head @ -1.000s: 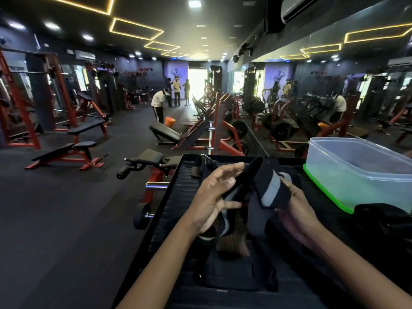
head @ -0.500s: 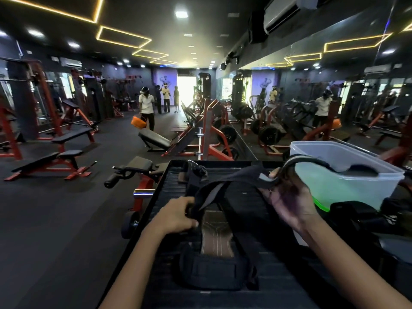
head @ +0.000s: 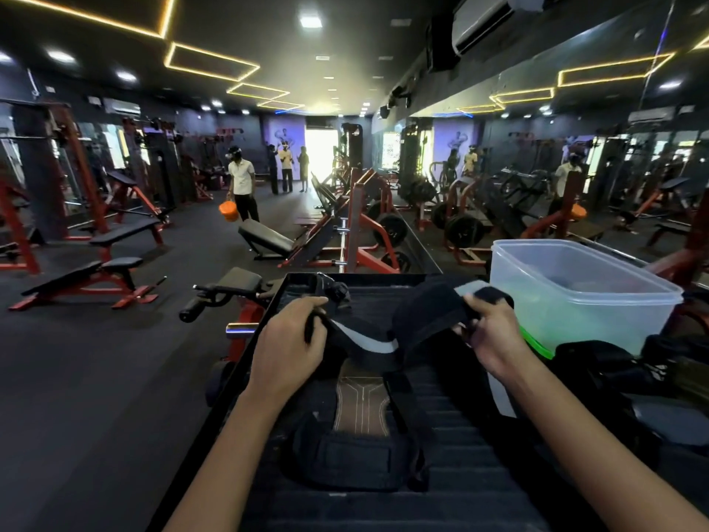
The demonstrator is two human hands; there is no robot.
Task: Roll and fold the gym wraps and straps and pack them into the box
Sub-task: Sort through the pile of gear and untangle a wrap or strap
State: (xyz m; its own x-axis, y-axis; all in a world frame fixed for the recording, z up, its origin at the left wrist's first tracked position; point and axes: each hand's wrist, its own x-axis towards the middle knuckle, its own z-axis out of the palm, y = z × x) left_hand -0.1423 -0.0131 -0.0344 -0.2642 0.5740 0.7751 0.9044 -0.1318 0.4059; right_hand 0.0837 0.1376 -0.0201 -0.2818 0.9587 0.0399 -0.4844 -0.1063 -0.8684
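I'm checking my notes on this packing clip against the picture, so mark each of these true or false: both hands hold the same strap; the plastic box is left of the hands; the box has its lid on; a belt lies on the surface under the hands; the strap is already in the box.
1. Both hands hold the same strap. True: the left hand and the right hand each grip an end of the black strap.
2. The plastic box is left of the hands. False: the plastic box stands to the right.
3. The box has its lid on. False: its top is open.
4. A belt lies under the hands. True: the belt lies on the black surface.
5. The strap is already in the box. False: it is held outside it.
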